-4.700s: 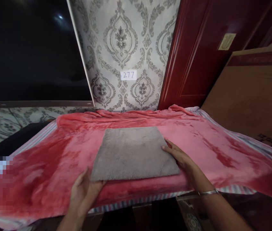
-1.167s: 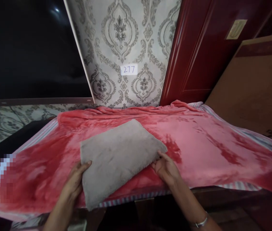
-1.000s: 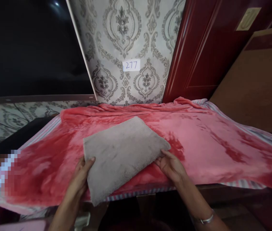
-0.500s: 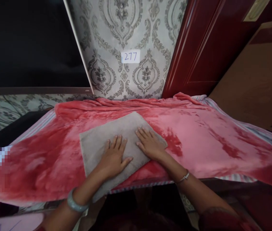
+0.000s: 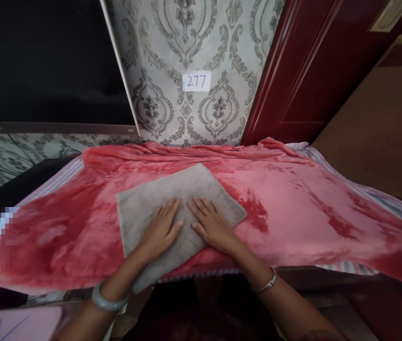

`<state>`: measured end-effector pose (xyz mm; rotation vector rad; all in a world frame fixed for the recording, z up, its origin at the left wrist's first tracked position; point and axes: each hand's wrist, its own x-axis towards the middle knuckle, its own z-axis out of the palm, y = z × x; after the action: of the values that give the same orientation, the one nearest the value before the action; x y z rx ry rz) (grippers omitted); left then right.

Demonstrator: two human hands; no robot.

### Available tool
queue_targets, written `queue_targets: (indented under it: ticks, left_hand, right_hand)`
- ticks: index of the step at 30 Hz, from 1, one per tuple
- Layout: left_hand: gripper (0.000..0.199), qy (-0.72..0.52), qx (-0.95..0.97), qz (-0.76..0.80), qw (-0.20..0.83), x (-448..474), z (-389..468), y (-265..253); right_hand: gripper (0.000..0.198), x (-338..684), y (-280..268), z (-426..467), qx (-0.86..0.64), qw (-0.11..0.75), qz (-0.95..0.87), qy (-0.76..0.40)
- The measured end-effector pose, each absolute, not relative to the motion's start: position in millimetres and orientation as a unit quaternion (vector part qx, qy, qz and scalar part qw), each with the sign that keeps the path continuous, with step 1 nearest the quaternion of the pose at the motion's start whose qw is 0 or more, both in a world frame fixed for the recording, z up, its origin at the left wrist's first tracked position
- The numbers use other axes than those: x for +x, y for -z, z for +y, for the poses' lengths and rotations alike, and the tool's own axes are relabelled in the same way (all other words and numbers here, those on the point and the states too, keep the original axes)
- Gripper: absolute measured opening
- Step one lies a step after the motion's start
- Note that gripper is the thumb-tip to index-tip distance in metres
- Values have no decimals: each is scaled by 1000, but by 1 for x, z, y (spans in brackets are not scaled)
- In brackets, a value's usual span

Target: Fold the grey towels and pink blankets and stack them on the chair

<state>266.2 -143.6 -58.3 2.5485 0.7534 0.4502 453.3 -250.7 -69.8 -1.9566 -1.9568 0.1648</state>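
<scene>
A grey cloth (image 5: 183,184) lies flat and askew on a pink and red plush blanket (image 5: 293,213). Its near corner hangs past the blanket's front edge. My left hand (image 5: 160,232) rests palm down on the cloth's middle, fingers stretched out and thumb apart. To its right, my right hand (image 5: 212,225) also lies flat on the cloth, fingers extended toward the upper left. A small gap of cloth shows between the two hands. Neither one grips anything.
Behind the blanket stands a patterned wall with a paper label (image 5: 196,81) reading 277. A dark screen (image 5: 44,61) is at the upper left. A red door (image 5: 300,71) and a large cardboard box (image 5: 382,128) stand at the right. A pink surface (image 5: 19,324) shows at the lower left.
My right hand has slid left across the cloth, closer to my left hand. The fingers of my left hand have drawn closer together. The cloth stays nearly where it was.
</scene>
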Motion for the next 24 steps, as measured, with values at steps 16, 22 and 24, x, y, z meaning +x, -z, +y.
queue_targets:
  ticks: [16, 22, 24]
  left_hand:
    - [64, -202, 909, 346, 116, 223, -152, 46]
    - [67, -144, 926, 347, 33, 233, -159, 71]
    - [67, -144, 928, 343, 21, 231, -161, 74]
  right_hand:
    - [48, 424, 25, -241, -587, 324, -727, -145]
    - [59, 458, 53, -201, -658, 154, -736, -51]
    - [58, 459, 60, -201, -655, 147, -740, -48]
